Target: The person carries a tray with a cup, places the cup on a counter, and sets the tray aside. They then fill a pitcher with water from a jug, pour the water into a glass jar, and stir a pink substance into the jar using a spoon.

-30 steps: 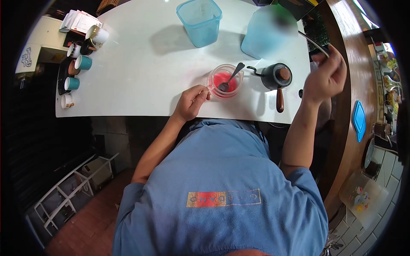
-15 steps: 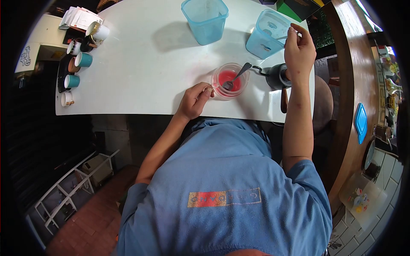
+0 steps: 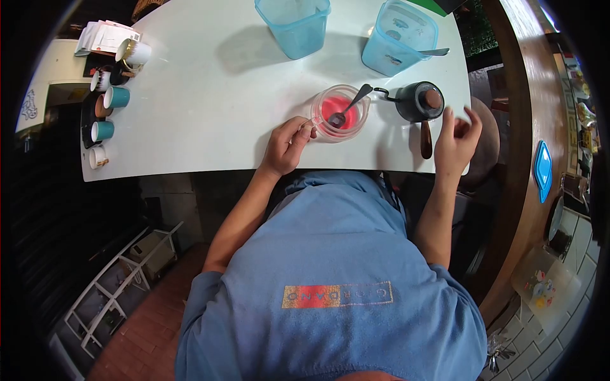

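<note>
My left hand (image 3: 288, 145) is closed round the handle of a clear jug (image 3: 321, 132), which stands on the table near its front edge. Red liquid (image 3: 331, 105) fills the bottom of the jug, and a metal spoon (image 3: 351, 105) leans in it towards the spout. My right hand (image 3: 457, 145) is empty, its fingers apart, over the table's right edge. Just left of it stands a small black pot (image 3: 411, 105) with a wooden lid knob and a wooden handle (image 3: 426, 140). Behind the pot is a blue plastic container (image 3: 383, 56), with a utensil handle (image 3: 435, 52) sticking out over its rim.
Another blue container (image 3: 298, 38) stands at the back of the white table (image 3: 197, 120). Several cups, including a teal cup (image 3: 117, 97), line the left edge near some papers (image 3: 109, 38). A wooden counter (image 3: 518, 159) with a blue lid (image 3: 542, 171) runs along the right.
My right hand has let go of the utensil in the right container and drawn back towards me. My left hand stays on the jug's handle. The view has shifted slightly.
</note>
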A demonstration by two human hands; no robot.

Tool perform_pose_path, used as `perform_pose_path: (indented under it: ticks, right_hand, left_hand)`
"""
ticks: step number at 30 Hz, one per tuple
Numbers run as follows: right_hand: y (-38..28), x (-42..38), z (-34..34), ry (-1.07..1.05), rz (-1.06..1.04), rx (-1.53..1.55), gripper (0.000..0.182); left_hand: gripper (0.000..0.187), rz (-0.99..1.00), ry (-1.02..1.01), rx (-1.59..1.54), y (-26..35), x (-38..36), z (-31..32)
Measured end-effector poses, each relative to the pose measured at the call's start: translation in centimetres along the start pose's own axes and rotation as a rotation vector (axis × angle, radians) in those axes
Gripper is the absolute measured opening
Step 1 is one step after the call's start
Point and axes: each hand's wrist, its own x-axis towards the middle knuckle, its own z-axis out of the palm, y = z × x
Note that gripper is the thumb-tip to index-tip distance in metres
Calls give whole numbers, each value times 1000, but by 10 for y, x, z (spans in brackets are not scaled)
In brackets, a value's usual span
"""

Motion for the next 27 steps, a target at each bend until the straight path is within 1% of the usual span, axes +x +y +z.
perform_pose_path:
  ticks: [2,3,4,6,7,8,11,13,16,18,21,26,27]
  right_hand:
    - [7,-23,-9,-61,67,-172,48]
    - [12,-33,-10,-116,153,-67,49]
    - [16,-38,-10,-206,237,46,43]
    - [10,-43,-10,-399,362,189,38]
    - [10,-46,-7,-449,399,293,37]
    - [7,-48,-4,-436,433,309,37]
    - [18,-52,4,-392,448,404,37]
    - [17,-54,7,-304,485,589,34]
    - [14,-53,1,-263,499,612,31]
    - [9,-54,-7,-266,479,609,30]
    - [4,-55,-21,-269,342,610,31]
    - [-17,-57,-35,-271,243,577,32]
    - [-21,-56,-37,-269,213,531,32]
  left_hand:
    - [30,-2,1,6,1,0,-1]
    - [30,0,1,11,1,1,0]
    - [30,-2,-5,9,2,0,1]
    - [25,14,40,-17,3,2,2]
    - [25,17,35,-18,2,2,2]
    - [26,8,34,-20,1,2,2]
    - [28,-5,32,-32,1,2,1]
    - [28,-14,37,-43,1,1,2]
    - [28,-15,42,-46,1,0,1]
    - [31,-37,-14,-39,0,-1,-1]
    - [31,-29,-17,-31,0,-1,-1]
    - [32,-18,-20,-19,-1,-1,-2]
    - [32,-23,-28,-14,-1,-1,-3]
